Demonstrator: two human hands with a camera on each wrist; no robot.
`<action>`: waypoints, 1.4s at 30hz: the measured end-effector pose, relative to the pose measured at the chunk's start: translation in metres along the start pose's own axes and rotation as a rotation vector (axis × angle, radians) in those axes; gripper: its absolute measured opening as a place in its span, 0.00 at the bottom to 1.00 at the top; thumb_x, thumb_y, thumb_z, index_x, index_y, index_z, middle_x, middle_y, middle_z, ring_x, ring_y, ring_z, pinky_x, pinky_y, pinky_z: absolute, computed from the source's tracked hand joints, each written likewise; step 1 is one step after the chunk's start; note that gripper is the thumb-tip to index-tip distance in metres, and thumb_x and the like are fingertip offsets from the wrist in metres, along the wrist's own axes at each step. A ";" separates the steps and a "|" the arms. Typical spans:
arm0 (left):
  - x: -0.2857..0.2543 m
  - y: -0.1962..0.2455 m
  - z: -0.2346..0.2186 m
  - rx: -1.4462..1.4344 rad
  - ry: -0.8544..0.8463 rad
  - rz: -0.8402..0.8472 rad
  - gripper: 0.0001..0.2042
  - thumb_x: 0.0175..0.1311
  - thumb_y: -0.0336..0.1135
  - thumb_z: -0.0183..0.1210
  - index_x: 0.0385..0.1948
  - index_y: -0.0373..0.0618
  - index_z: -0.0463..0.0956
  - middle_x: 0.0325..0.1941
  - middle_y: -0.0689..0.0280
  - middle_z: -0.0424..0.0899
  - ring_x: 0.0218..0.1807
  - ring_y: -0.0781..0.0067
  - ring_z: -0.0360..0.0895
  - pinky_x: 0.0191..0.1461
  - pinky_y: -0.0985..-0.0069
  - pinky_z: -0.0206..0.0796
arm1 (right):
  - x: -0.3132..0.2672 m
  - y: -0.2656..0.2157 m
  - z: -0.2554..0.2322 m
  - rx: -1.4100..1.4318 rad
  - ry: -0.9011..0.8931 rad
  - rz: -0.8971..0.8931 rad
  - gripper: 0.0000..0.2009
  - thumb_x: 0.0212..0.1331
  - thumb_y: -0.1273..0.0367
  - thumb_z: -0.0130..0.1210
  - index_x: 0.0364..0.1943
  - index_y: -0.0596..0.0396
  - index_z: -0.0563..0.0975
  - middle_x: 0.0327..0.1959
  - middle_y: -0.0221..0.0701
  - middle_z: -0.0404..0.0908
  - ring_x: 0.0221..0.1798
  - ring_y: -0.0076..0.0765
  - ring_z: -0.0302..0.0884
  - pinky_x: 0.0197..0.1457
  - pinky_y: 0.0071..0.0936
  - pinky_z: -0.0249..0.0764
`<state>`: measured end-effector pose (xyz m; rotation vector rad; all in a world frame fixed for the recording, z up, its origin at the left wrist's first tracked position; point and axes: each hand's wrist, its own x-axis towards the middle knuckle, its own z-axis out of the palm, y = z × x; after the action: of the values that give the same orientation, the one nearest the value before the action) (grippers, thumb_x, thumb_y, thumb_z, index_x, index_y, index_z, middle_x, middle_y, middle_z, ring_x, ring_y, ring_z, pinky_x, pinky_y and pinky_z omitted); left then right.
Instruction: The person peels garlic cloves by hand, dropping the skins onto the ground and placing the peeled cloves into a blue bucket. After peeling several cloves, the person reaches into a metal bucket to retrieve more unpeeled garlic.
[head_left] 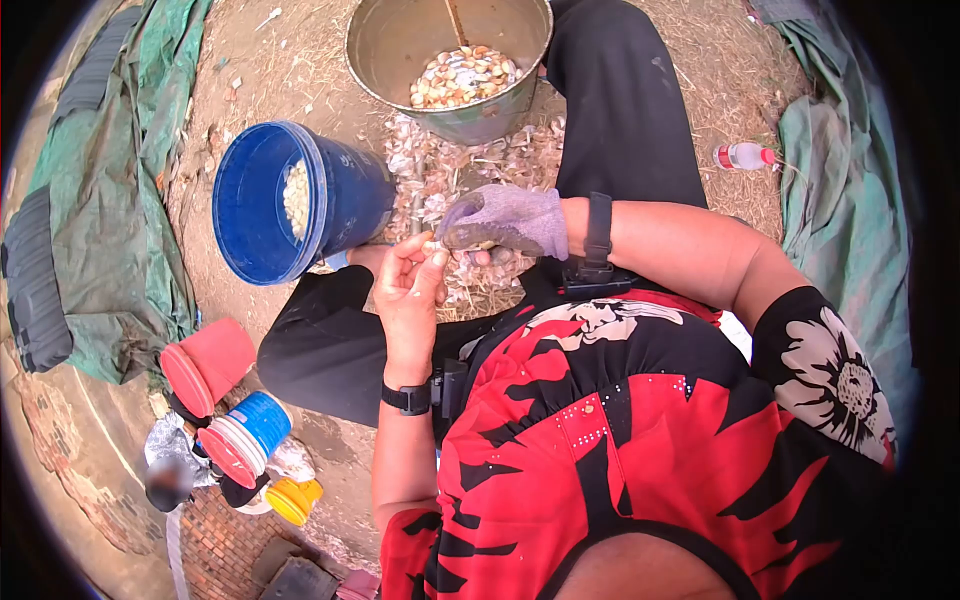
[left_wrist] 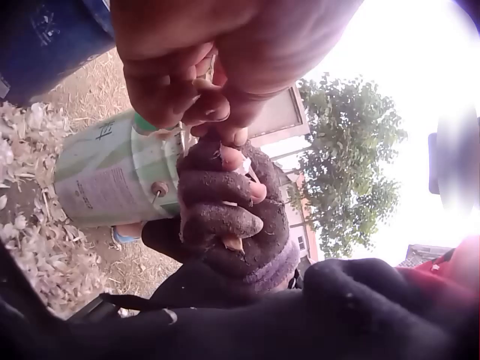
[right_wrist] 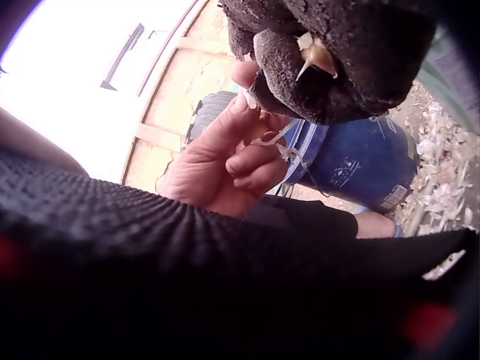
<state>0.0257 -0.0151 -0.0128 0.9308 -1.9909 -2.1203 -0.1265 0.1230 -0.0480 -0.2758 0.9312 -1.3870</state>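
Hands (head_left: 460,255) above straw-strewn dirt ground (head_left: 270,60)

This is an outdoor farmyard work spot. The ground (head_left: 300,60) is bare earth strewn with straw, with green tarpaulins (head_left: 110,200) spread at the left and right edges. A metal bucket (head_left: 450,65) of garlic cloves stands at top centre, a blue bucket (head_left: 290,200) beside it, and papery garlic skins (head_left: 440,170) litter the dirt between. The wrist views show a tree (left_wrist: 352,165) and open sky.
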 end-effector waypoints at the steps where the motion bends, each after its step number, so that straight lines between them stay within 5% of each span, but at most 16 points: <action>1: -0.001 -0.001 -0.001 -0.001 -0.001 0.001 0.14 0.67 0.27 0.60 0.53 0.40 0.74 0.31 0.71 0.76 0.24 0.88 0.67 0.26 0.86 0.59 | 0.005 0.006 -0.003 -0.001 0.001 0.000 0.12 0.61 0.60 0.59 0.38 0.56 0.81 0.26 0.26 0.79 0.23 0.19 0.75 0.23 0.17 0.67; 7: -0.012 0.020 0.000 -0.212 0.019 0.008 0.11 0.71 0.30 0.57 0.51 0.39 0.76 0.31 0.71 0.77 0.23 0.87 0.66 0.26 0.85 0.59 | 0.024 0.027 -0.023 -0.438 0.092 -0.061 0.13 0.60 0.62 0.61 0.41 0.58 0.81 0.30 0.28 0.80 0.27 0.20 0.75 0.29 0.21 0.74; 10: -0.014 0.020 -0.002 0.066 0.071 0.045 0.11 0.72 0.30 0.56 0.52 0.40 0.78 0.34 0.70 0.78 0.25 0.87 0.66 0.28 0.87 0.58 | 0.020 0.025 -0.018 -0.222 0.083 -0.189 0.13 0.62 0.65 0.60 0.45 0.60 0.81 0.35 0.29 0.81 0.29 0.20 0.75 0.31 0.19 0.75; 13: -0.011 0.011 -0.005 0.475 0.064 0.259 0.12 0.70 0.29 0.57 0.52 0.40 0.79 0.36 0.68 0.80 0.30 0.84 0.71 0.33 0.85 0.62 | 0.007 0.011 -0.007 -0.157 0.030 -0.173 0.14 0.62 0.66 0.60 0.47 0.60 0.81 0.34 0.28 0.81 0.29 0.19 0.75 0.31 0.19 0.75; 15: -0.010 0.012 -0.003 0.695 0.048 0.423 0.12 0.66 0.27 0.59 0.49 0.37 0.80 0.35 0.60 0.81 0.36 0.69 0.78 0.41 0.74 0.69 | 0.002 0.006 -0.002 -0.158 0.024 -0.162 0.14 0.62 0.65 0.60 0.47 0.60 0.81 0.34 0.28 0.81 0.29 0.18 0.75 0.31 0.19 0.75; 25: -0.007 0.019 0.002 0.881 -0.079 0.390 0.13 0.65 0.26 0.59 0.50 0.36 0.77 0.38 0.54 0.81 0.38 0.57 0.79 0.43 0.68 0.71 | 0.005 0.007 -0.007 -0.367 0.051 -0.145 0.13 0.62 0.63 0.57 0.42 0.59 0.82 0.29 0.25 0.79 0.27 0.18 0.75 0.28 0.18 0.73; 28: -0.007 0.020 0.010 0.821 -0.030 0.353 0.14 0.65 0.26 0.59 0.52 0.37 0.76 0.38 0.53 0.81 0.39 0.56 0.79 0.44 0.68 0.71 | 0.006 0.004 -0.005 -0.333 0.077 -0.113 0.12 0.61 0.61 0.58 0.36 0.56 0.82 0.27 0.27 0.80 0.22 0.19 0.75 0.24 0.19 0.69; 30: -0.005 0.012 0.007 0.795 0.008 0.437 0.15 0.65 0.26 0.59 0.53 0.41 0.76 0.34 0.61 0.79 0.35 0.70 0.76 0.40 0.75 0.69 | 0.008 0.009 -0.009 -0.164 0.041 -0.068 0.12 0.60 0.60 0.58 0.35 0.56 0.81 0.26 0.26 0.80 0.22 0.19 0.75 0.23 0.18 0.68; 34: -0.006 0.006 0.002 0.716 0.005 0.536 0.11 0.68 0.27 0.57 0.50 0.40 0.75 0.35 0.64 0.79 0.32 0.76 0.73 0.37 0.78 0.68 | 0.008 0.012 -0.009 0.095 -0.035 0.022 0.13 0.60 0.59 0.59 0.36 0.54 0.80 0.26 0.25 0.79 0.22 0.19 0.75 0.21 0.17 0.65; 36: -0.013 0.009 0.004 0.257 0.042 0.208 0.08 0.72 0.28 0.53 0.50 0.42 0.71 0.36 0.65 0.80 0.28 0.82 0.69 0.34 0.82 0.65 | 0.013 0.014 -0.011 0.003 0.009 0.005 0.13 0.60 0.59 0.59 0.37 0.54 0.80 0.27 0.25 0.79 0.22 0.18 0.75 0.21 0.17 0.65; 40: -0.018 0.021 0.002 -0.018 0.031 0.182 0.06 0.75 0.29 0.49 0.49 0.44 0.65 0.38 0.63 0.81 0.26 0.85 0.67 0.31 0.84 0.63 | 0.022 0.028 -0.021 -0.349 0.162 -0.142 0.12 0.60 0.60 0.59 0.39 0.53 0.80 0.29 0.25 0.80 0.24 0.17 0.76 0.21 0.17 0.65; 42: -0.018 0.021 -0.001 -0.024 0.028 0.179 0.07 0.74 0.28 0.49 0.49 0.44 0.65 0.38 0.63 0.81 0.26 0.85 0.67 0.31 0.85 0.63 | 0.017 0.025 -0.020 -0.263 0.107 -0.125 0.15 0.61 0.59 0.60 0.42 0.55 0.81 0.31 0.26 0.80 0.26 0.18 0.75 0.25 0.16 0.68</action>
<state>0.0337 -0.0111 0.0133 0.7430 -1.9501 -2.0199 -0.1239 0.1198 -0.0840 -0.4688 1.2050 -1.4036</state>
